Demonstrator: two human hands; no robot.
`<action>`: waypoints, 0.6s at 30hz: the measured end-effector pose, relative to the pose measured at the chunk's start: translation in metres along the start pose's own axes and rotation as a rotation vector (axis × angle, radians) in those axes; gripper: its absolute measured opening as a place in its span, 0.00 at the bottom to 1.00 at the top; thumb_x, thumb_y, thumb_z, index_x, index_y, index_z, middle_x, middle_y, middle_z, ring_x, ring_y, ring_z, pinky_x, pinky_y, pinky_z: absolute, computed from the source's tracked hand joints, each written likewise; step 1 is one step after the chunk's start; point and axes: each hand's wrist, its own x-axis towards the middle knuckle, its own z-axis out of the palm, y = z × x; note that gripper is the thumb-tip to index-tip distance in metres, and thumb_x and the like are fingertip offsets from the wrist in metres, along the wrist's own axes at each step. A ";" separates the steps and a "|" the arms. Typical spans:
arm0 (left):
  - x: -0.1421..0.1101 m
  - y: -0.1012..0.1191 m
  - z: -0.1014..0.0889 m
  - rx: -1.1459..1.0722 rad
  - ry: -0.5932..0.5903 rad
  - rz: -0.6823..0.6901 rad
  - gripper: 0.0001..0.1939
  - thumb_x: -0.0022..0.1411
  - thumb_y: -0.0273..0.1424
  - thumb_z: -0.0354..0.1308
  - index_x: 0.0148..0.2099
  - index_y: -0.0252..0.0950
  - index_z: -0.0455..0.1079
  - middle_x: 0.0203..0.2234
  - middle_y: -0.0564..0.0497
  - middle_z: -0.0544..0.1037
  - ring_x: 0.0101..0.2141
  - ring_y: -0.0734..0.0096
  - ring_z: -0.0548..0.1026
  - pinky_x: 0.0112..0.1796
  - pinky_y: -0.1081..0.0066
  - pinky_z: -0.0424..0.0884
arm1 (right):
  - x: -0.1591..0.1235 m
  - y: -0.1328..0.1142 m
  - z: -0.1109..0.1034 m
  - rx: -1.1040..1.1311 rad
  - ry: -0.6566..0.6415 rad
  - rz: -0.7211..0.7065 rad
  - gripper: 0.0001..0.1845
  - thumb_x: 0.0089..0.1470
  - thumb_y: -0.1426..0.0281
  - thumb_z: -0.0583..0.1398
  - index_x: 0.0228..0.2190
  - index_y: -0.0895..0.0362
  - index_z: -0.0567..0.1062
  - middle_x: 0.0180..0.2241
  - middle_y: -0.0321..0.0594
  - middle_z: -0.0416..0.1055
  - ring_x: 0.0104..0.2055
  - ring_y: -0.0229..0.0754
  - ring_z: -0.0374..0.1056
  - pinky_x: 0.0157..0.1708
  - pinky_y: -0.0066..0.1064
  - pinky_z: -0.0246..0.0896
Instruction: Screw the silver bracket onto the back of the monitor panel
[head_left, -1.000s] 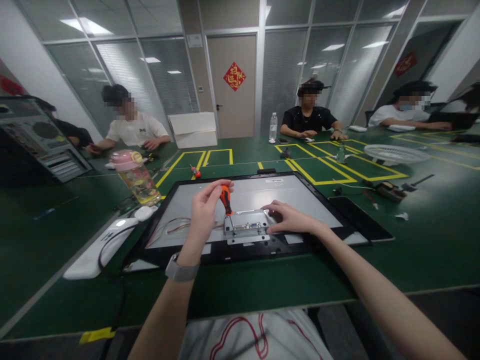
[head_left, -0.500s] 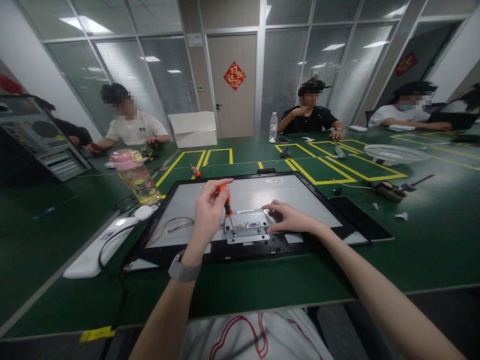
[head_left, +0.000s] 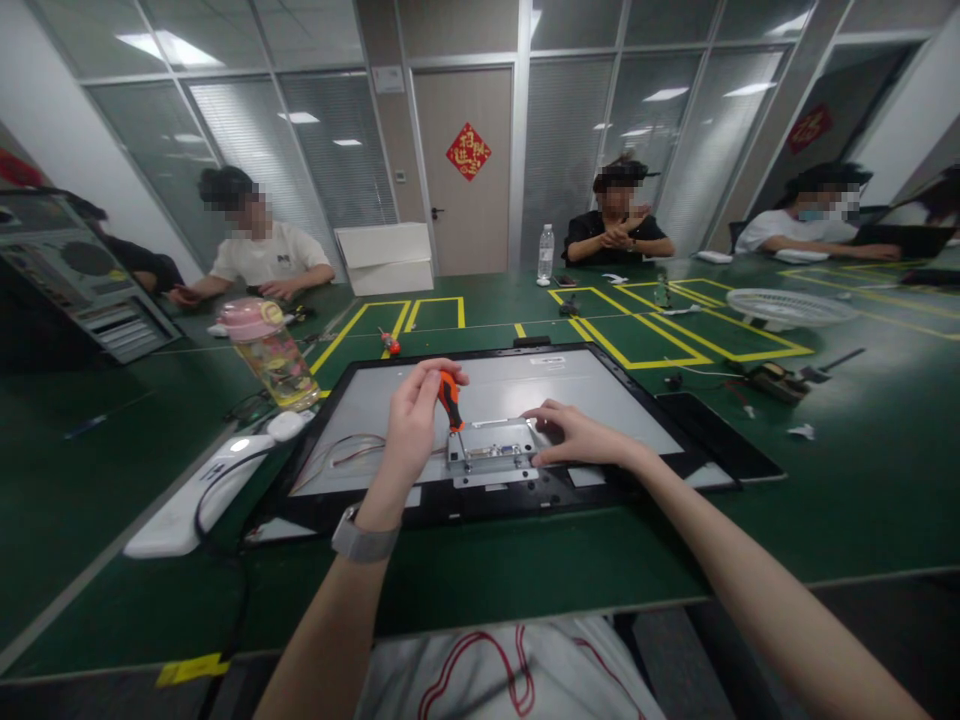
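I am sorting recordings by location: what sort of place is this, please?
Probably an office room used for electronics work: an orange-and-black screwdriver in the left hand, a flat, grey, black-framed display panel below it, and a dark metal computer case at the left.

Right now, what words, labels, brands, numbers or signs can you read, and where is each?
"招财进宝": red diamond sign on the door.
"福", probably: red sign at far right.
Too small or blurred to read: label on the flat panel; notice left of the door; marks on the white device; pink lid's sticker; shirt print.
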 end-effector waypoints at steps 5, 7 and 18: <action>0.001 -0.001 -0.001 0.156 0.055 0.044 0.08 0.59 0.36 0.61 0.35 0.36 0.75 0.31 0.50 0.76 0.33 0.71 0.72 0.34 0.74 0.68 | 0.000 0.001 0.000 -0.006 0.003 -0.014 0.36 0.46 0.52 0.67 0.55 0.52 0.69 0.44 0.44 0.65 0.45 0.51 0.65 0.48 0.44 0.62; 0.001 -0.002 -0.002 0.156 0.038 0.023 0.09 0.60 0.36 0.60 0.38 0.36 0.75 0.29 0.51 0.74 0.30 0.73 0.71 0.33 0.74 0.67 | 0.000 0.001 0.000 -0.006 0.002 -0.011 0.37 0.46 0.52 0.67 0.55 0.52 0.69 0.44 0.44 0.65 0.46 0.51 0.65 0.49 0.44 0.62; 0.001 -0.001 -0.003 0.146 0.047 0.033 0.09 0.58 0.37 0.62 0.33 0.37 0.76 0.29 0.52 0.74 0.30 0.73 0.69 0.32 0.74 0.67 | 0.001 0.003 0.000 0.014 -0.001 -0.012 0.37 0.46 0.52 0.68 0.55 0.52 0.69 0.44 0.43 0.65 0.46 0.50 0.65 0.49 0.43 0.62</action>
